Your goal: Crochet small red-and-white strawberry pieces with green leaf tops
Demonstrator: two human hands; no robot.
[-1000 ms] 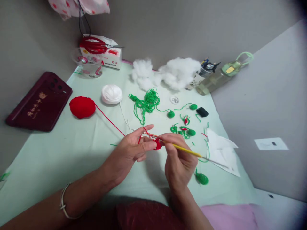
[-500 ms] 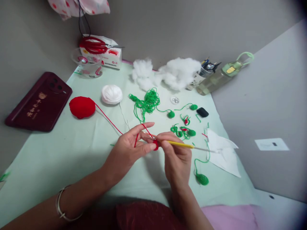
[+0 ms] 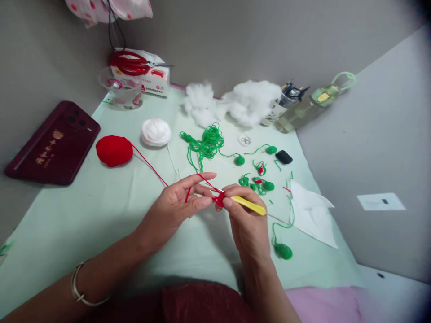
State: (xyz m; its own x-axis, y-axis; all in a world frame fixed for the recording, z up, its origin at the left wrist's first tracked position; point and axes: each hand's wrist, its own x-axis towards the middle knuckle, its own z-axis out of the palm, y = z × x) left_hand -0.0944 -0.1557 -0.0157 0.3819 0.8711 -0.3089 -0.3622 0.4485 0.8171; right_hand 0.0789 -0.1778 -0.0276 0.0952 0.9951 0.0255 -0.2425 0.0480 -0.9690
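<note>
One small red crocheted piece (image 3: 219, 200), above the pale-green table (image 3: 111, 202), inside its front edge: your left hand (image 3: 171, 202), half-spread, pinches it; your right hand (image 3: 247, 220), fingers closed, grips the yellow-handled metal hook (image 3: 251, 206).

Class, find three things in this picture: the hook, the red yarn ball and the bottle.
Hook (image 3: 249, 205): head view, on its yellow handle.
Red yarn ball (image 3: 114, 151): head view, on its middle.
Bottle (image 3: 301, 113): head view, on its see-through body.
</note>
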